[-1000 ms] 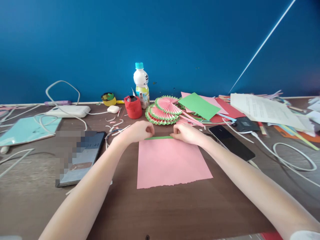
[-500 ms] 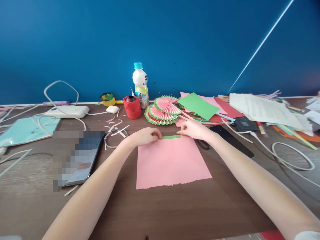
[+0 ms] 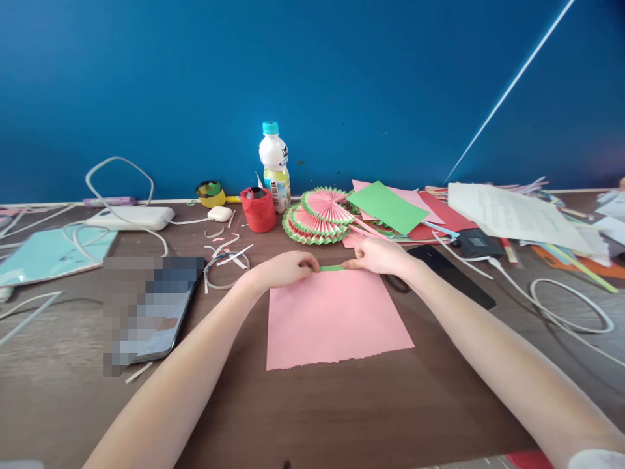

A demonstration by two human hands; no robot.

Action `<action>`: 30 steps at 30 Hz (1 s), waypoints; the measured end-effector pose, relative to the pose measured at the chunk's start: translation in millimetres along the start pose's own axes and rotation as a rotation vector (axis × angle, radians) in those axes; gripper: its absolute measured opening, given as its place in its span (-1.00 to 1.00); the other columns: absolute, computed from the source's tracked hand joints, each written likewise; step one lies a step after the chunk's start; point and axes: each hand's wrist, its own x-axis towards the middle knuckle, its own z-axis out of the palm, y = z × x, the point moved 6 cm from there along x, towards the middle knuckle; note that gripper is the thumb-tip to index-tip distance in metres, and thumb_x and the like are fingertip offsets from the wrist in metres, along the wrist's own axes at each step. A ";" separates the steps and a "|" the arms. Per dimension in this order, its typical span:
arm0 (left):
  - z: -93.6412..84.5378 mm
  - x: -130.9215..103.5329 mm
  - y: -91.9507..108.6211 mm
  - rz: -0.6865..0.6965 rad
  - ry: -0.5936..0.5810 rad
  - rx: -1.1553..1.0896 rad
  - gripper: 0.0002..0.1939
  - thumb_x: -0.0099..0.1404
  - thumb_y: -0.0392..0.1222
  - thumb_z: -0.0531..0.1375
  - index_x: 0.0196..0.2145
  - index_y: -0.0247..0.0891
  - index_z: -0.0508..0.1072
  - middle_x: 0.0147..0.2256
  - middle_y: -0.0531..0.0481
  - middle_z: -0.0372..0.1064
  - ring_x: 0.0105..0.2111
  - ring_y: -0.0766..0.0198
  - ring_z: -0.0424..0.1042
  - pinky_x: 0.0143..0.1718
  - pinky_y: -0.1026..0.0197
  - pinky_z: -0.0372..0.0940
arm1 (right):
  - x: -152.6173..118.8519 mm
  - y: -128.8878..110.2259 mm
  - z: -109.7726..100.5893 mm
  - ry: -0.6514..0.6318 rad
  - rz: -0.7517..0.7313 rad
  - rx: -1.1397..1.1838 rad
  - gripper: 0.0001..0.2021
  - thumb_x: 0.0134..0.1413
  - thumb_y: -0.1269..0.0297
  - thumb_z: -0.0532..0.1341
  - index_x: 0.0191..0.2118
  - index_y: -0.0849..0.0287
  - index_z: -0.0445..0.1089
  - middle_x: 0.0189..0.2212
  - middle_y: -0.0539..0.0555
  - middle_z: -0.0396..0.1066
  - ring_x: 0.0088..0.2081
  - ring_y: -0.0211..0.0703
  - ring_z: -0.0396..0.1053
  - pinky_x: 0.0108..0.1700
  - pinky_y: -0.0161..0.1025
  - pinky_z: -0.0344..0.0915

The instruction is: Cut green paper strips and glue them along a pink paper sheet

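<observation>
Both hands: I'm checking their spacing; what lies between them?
In the head view, a green strip along the far edge of the pink paper shows between the left hand and right hand.

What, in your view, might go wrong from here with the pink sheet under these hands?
The left hand and right hand are at the green strip along the far edge of the pink sheet; uneven pressure might skew it. The sheet's near edge is ragged, so a tear could start there. The right forearm appears close to the black phone and might nudge it.
</observation>
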 end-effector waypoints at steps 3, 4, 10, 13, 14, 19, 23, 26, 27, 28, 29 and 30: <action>-3.6 -2.9 -2.3 -0.054 -0.023 -0.029 -0.70 0.10 -0.21 -0.03 -0.29 -0.25 0.45 -0.34 0.01 0.41 -0.37 0.28 0.35 -0.37 0.29 0.19 | 0.8 8.9 -1.9 -0.065 0.053 -0.029 -0.53 -0.11 -0.14 0.16 -0.70 0.15 0.14 -0.60 0.02 0.27 -0.51 -0.19 0.22 -0.52 -0.27 -0.06; -5.3 -4.5 -4.5 -0.078 -0.033 -0.046 -0.71 0.09 -0.20 -0.02 -0.33 -0.26 0.45 -0.36 0.00 0.42 -0.38 0.28 0.35 -0.38 0.29 0.20 | 0.8 10.3 -2.9 -0.073 0.064 -0.032 -0.53 -0.11 -0.14 0.16 -0.70 0.15 0.15 -0.61 0.02 0.26 -0.51 -0.19 0.22 -0.52 -0.27 -0.06; -18.2 -17.4 -27.2 -0.315 -0.069 -0.074 -0.77 0.02 -0.24 -0.02 -0.50 -0.32 0.42 -0.45 -0.07 0.42 -0.47 0.30 0.36 -0.43 0.30 0.24 | -0.8 6.6 -6.1 -0.074 0.040 -0.004 -0.56 -0.11 -0.07 0.19 -0.71 0.16 0.13 -0.65 -0.01 0.21 -0.54 -0.22 0.19 -0.53 -0.28 -0.07; -22.2 -18.8 -26.2 -0.332 -0.061 0.063 -0.77 0.08 -0.18 -0.01 -0.55 -0.28 0.39 -0.50 -0.04 0.41 -0.48 0.27 0.36 -0.42 0.26 0.21 | -2.3 -9.3 -9.3 0.038 -0.073 0.057 -0.61 -0.07 0.03 0.19 -0.68 0.17 0.12 -0.67 -0.04 0.19 -0.56 -0.27 0.16 -0.53 -0.30 -0.09; -22.6 -18.3 -24.3 -0.326 -0.053 0.120 -0.75 0.12 -0.14 -0.01 -0.57 -0.27 0.37 -0.51 -0.04 0.41 -0.47 0.25 0.37 -0.40 0.25 0.20 | -3.2 -16.4 -10.3 0.094 -0.104 0.084 -0.61 -0.04 0.03 0.17 -0.67 0.17 0.12 -0.68 -0.04 0.19 -0.56 -0.28 0.16 -0.52 -0.30 -0.10; -18.9 -12.7 -18.8 -0.314 0.032 0.305 -0.54 0.23 0.10 -0.10 -0.56 -0.25 0.38 -0.45 -0.14 0.42 -0.38 0.10 0.41 -0.37 0.17 0.18 | -7.0 -48.9 -1.4 0.246 -0.053 0.127 -0.55 0.04 -0.11 0.06 -0.62 0.16 0.15 -0.64 0.01 0.26 -0.52 -0.23 0.22 -0.52 -0.30 -0.11; -15.1 -8.7 -26.4 -0.362 0.074 0.344 -0.56 0.16 0.18 -0.03 -0.50 -0.24 0.40 -0.41 -0.17 0.43 -0.32 0.02 0.42 -0.39 0.16 0.18 | -8.8 -61.9 6.5 0.242 -0.041 0.080 -0.56 0.01 -0.15 0.07 -0.56 0.16 0.22 -0.53 0.08 0.35 -0.43 -0.14 0.31 -0.51 -0.29 -0.10; -14.3 -7.0 -31.9 -0.376 0.073 0.342 -0.59 0.13 0.18 0.01 -0.52 -0.23 0.37 -0.41 -0.13 0.43 -0.33 0.06 0.42 -0.42 0.19 0.15 | -8.1 -52.4 8.0 0.175 -0.014 0.068 -0.57 0.00 -0.15 0.09 -0.55 0.15 0.22 -0.55 0.06 0.34 -0.45 -0.16 0.30 -0.51 -0.30 -0.09; -14.4 -6.8 -33.1 -0.377 0.071 0.341 -0.59 0.13 0.19 0.02 -0.53 -0.22 0.35 -0.42 -0.12 0.43 -0.34 0.07 0.42 -0.44 0.20 0.14 | -7.5 -46.4 7.4 0.147 -0.004 0.064 -0.56 -0.01 -0.15 0.09 -0.57 0.15 0.21 -0.56 0.05 0.33 -0.47 -0.17 0.29 -0.51 -0.30 -0.09; -14.7 -6.6 -33.7 -0.375 0.070 0.342 -0.59 0.12 0.19 0.02 -0.55 -0.22 0.32 -0.43 -0.11 0.42 -0.36 0.09 0.41 -0.45 0.20 0.13 | -6.9 -39.8 6.3 0.118 0.005 0.058 -0.56 -0.01 -0.15 0.09 -0.59 0.15 0.20 -0.57 0.04 0.31 -0.49 -0.18 0.27 -0.52 -0.30 -0.09; -14.9 -6.6 -33.9 -0.374 0.068 0.341 -0.60 0.12 0.18 0.03 -0.57 -0.22 0.30 -0.44 -0.10 0.41 -0.37 0.10 0.41 -0.46 0.21 0.12 | -6.2 -33.0 5.0 0.085 0.012 0.050 -0.55 -0.02 -0.15 0.09 -0.62 0.16 0.18 -0.59 0.03 0.30 -0.50 -0.19 0.25 -0.52 -0.30 -0.08; -15.1 -6.8 -33.6 -0.373 0.066 0.340 -0.60 0.12 0.18 0.03 -0.58 -0.22 0.29 -0.45 -0.09 0.40 -0.38 0.10 0.40 -0.47 0.21 0.11 | -5.6 -26.2 3.2 0.053 0.017 0.039 -0.54 -0.03 -0.14 0.11 -0.64 0.16 0.16 -0.60 0.03 0.29 -0.52 -0.20 0.24 -0.52 -0.30 -0.08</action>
